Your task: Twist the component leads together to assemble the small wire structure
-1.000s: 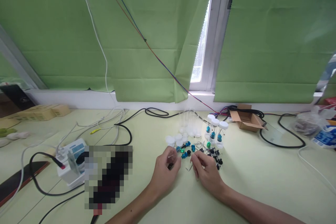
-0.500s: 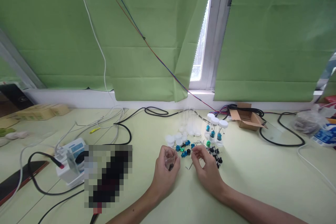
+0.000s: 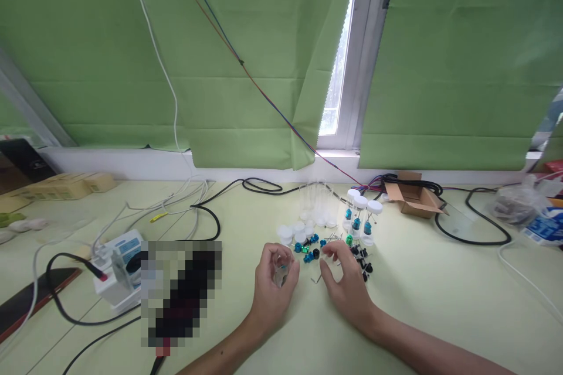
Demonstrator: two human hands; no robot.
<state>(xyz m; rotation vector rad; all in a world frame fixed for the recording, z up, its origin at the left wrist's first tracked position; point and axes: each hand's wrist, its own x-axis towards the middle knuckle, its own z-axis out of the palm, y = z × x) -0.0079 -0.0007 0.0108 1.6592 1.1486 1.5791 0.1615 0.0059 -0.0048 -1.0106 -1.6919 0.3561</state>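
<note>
Clear container (image 3: 282, 265), glossy and rounded, sits in the curled left grip (image 3: 269, 284).

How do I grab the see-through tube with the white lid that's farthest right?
Try its clear sides, just below the white lid, coming from the right. It stands upright, two other capped tubes crowd its left, and loose black parts lie in front, so the right looks easiest.
</note>
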